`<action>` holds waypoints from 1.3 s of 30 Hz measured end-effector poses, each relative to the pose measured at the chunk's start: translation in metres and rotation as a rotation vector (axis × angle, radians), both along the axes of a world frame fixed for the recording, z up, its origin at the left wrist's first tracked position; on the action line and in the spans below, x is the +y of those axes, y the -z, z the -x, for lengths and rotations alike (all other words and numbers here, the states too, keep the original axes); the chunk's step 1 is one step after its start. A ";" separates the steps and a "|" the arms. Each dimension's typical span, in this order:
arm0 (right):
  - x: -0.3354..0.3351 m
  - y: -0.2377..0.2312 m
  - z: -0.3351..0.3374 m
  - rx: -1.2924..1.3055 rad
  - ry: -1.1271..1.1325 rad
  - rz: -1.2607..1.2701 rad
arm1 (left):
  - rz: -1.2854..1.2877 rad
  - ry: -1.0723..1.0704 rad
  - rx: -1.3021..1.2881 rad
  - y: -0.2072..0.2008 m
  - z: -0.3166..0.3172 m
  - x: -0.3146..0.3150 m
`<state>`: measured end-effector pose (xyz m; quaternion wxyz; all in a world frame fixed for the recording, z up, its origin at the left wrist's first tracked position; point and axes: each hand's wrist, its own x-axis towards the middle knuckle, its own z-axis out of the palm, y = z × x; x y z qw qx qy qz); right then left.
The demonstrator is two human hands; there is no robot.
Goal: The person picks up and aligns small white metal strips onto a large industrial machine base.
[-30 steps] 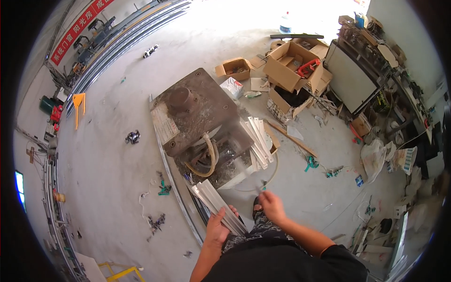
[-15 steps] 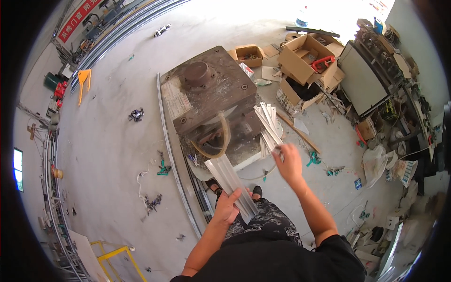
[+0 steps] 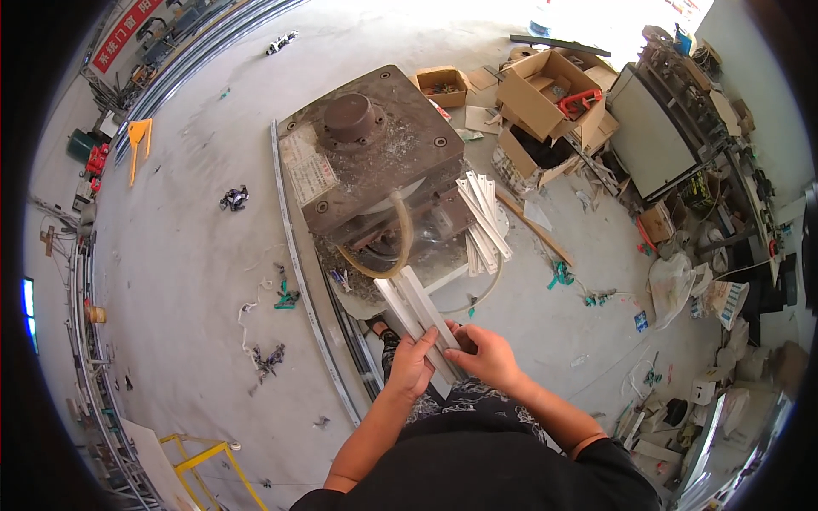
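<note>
My left hand [image 3: 415,368] is closed round a small bundle of pale aluminium profile strips [image 3: 407,303], held slanting in front of my lap. Their far ends reach up to the front of a brown machine [image 3: 375,128]. On the right edge of the same strips, the fingers of my right hand [image 3: 484,358] pinch close beside my left fingers. Several more white profile strips [image 3: 482,217] lie in a crossed pile at the machine's right side. A yellowish bent hose [image 3: 404,234] hangs from the machine's front, just beyond the held strips.
Long metal bars [image 3: 311,289] lie on the floor left of the machine. Opened cardboard boxes [image 3: 530,102] and clutter fill the far right, with a wooden stick [image 3: 537,228] before them. Green scraps [image 3: 288,295] and tangled bits are scattered about. A yellow frame [image 3: 203,460] stands at lower left.
My right hand has come from the strip pile, left and toward me, onto the held strips. The held profiles now show as separate strips. My view has shifted slightly.
</note>
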<state>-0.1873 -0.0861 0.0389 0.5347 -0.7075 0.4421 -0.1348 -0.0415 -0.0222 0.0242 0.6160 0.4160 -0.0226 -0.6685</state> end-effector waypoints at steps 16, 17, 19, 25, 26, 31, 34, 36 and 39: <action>0.010 0.026 0.000 -0.500 0.259 -0.771 | 0.062 0.014 0.091 -0.003 -0.020 0.016; 0.012 0.029 0.001 -0.524 0.271 -0.731 | 0.019 -0.046 0.086 0.001 -0.022 0.019; 0.013 0.030 0.001 -0.547 0.279 -0.692 | -0.025 -0.110 0.082 0.003 -0.027 0.022; 0.018 0.018 -0.002 -0.553 0.249 -0.645 | 0.019 -0.154 0.106 -0.006 -0.032 0.019; 0.023 0.021 -0.004 -0.520 0.248 -0.513 | 0.036 -0.151 0.100 -0.007 -0.031 0.017; 0.027 0.006 -0.010 -0.218 0.049 0.371 | 0.027 -0.166 -0.085 -0.004 -0.020 0.013; 0.031 0.008 -0.011 -0.215 0.015 0.578 | -0.044 -0.178 -0.103 0.007 -0.019 0.014; 0.034 0.006 -0.010 -0.203 0.022 0.476 | -0.022 -0.160 -0.077 0.005 -0.020 0.014; 0.036 0.007 -0.009 -0.194 0.105 0.169 | 0.016 -0.110 -0.037 -0.001 -0.022 0.013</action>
